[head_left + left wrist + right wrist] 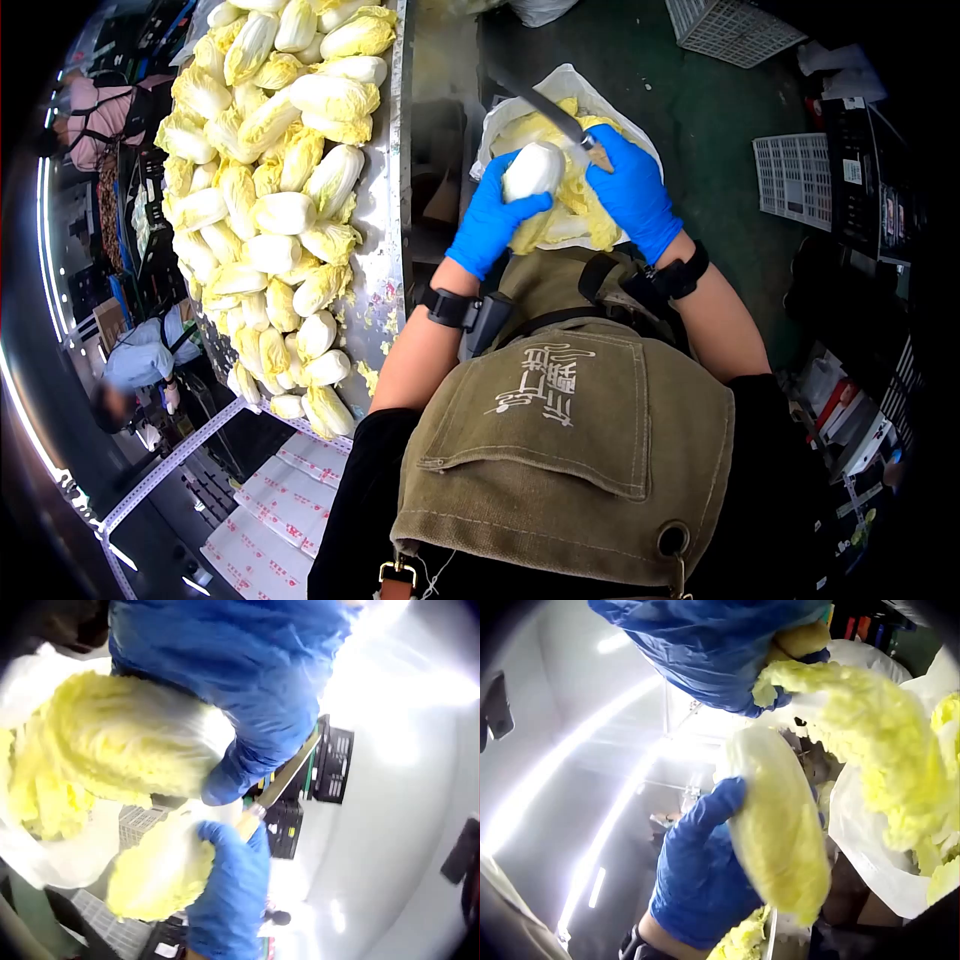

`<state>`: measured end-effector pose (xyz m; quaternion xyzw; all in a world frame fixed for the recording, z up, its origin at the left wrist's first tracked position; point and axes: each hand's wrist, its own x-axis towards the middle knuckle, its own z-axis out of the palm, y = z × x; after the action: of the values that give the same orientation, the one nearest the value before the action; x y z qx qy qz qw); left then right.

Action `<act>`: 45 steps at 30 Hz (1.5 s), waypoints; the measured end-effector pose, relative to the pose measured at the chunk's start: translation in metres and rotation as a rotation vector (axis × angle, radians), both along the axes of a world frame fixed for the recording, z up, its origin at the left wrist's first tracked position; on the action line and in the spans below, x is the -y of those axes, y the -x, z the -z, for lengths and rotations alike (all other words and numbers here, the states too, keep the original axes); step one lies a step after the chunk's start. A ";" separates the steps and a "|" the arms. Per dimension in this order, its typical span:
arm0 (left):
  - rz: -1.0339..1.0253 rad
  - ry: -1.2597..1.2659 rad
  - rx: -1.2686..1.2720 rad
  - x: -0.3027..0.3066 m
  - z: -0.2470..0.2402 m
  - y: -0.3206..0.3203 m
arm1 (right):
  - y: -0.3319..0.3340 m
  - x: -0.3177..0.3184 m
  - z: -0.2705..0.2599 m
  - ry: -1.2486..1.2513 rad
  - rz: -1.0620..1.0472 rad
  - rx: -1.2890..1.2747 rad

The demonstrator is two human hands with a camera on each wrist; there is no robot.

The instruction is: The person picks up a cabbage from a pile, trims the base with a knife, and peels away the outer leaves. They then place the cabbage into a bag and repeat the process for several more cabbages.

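Note:
My left hand (pixel 488 222), in a blue glove, grips a pale napa cabbage (pixel 535 170), its white base facing up in the head view. The blue-gloved right hand (pixel 634 190) holds a kitchen knife (pixel 548 106) by its wooden handle, the blade angled away to the upper left. A loose yellow-edged cabbage leaf (pixel 163 871) is also pinched in the right hand, between thumb and handle in the left wrist view. Below both hands a white bag (pixel 572 82) stands with its mouth spread, holding yellow trimmed leaves (pixel 603 228).
To the left, a metal table (pixel 385 215) bears a large pile of napa cabbages (pixel 270 215). Plastic crates (pixel 790 180) stand on the green floor at right. White printed boxes (pixel 280 505) lie at lower left. Two people are beyond the table.

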<state>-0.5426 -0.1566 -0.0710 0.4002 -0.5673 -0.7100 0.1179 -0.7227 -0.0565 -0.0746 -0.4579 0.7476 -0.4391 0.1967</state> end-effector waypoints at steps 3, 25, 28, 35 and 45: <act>-0.131 -0.501 -0.244 0.013 0.006 -0.013 | 0.028 0.001 0.013 -0.077 0.031 0.198; -0.079 -0.385 -0.245 -0.006 -0.027 0.017 | 0.008 0.003 -0.010 -0.009 -0.065 0.785; -0.010 -0.441 -0.121 0.012 -0.017 -0.004 | 0.040 0.002 0.015 -0.052 -0.017 0.519; -0.131 -0.789 -0.426 0.011 -0.023 0.002 | 0.029 0.008 0.007 0.023 0.019 0.586; -0.197 -0.700 -0.518 -0.007 -0.031 0.033 | -0.015 0.010 -0.025 0.012 -0.083 0.719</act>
<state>-0.5756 -0.1495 -0.0395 0.2772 -0.2039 -0.9214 0.1805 -0.7078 -0.0668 -0.0492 -0.3053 0.6089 -0.5679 0.4620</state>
